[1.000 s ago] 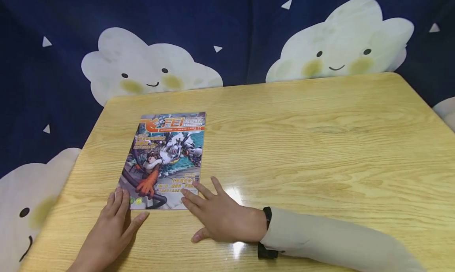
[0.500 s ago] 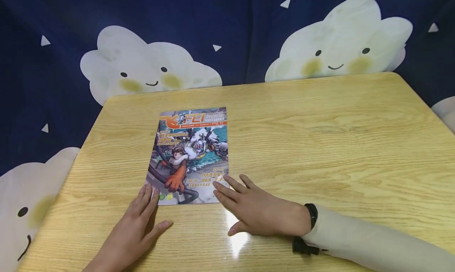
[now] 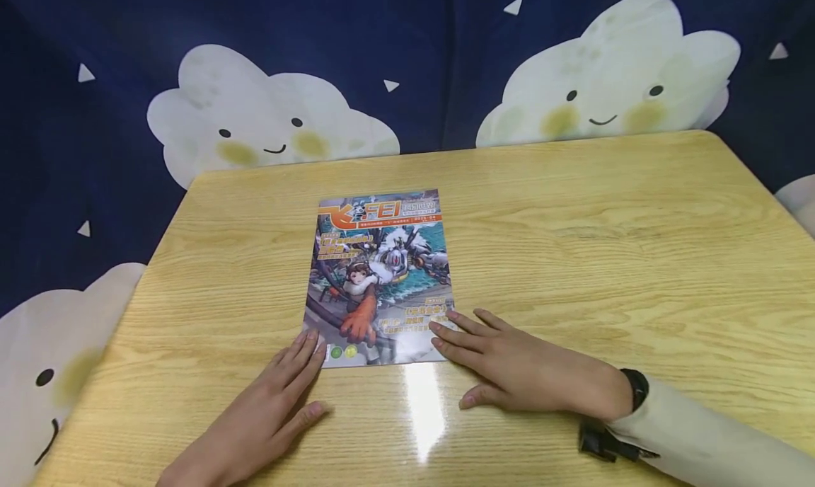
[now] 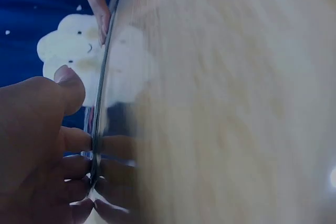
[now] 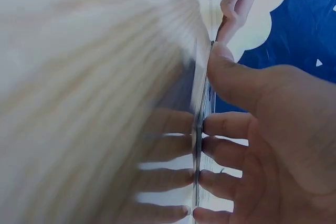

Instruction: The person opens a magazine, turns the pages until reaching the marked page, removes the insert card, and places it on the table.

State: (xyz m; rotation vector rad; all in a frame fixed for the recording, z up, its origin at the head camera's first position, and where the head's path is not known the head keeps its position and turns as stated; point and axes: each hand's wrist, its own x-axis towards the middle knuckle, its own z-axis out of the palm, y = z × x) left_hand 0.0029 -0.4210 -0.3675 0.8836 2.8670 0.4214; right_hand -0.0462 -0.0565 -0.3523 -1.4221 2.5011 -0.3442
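Just off the middle of the head view, toward seven o'clock, a magazine (image 3: 388, 282) lies flat on the wood-grain counter (image 3: 592, 260), cover up, its orange title along the twelve o'clock side. Both hands lie with fingers extended. Between seven and eight o'clock from its centre, the left hand (image 3: 261, 405) rests with fingers side by side and thumb held out, fingertips at the magazine's corner. At four o'clock, the right hand (image 3: 522, 370) has its fingers somewhat spread, the tips over the cover's edge. A dark wristband (image 3: 637, 388) and a pale sleeve (image 3: 713, 434) cover that wrist and forearm. Glare (image 3: 424, 413) shines on the counter near five o'clock. Past the counter, toward twelve, hangs a blue curtain (image 3: 446, 62) printed with smiling clouds (image 3: 261, 108).
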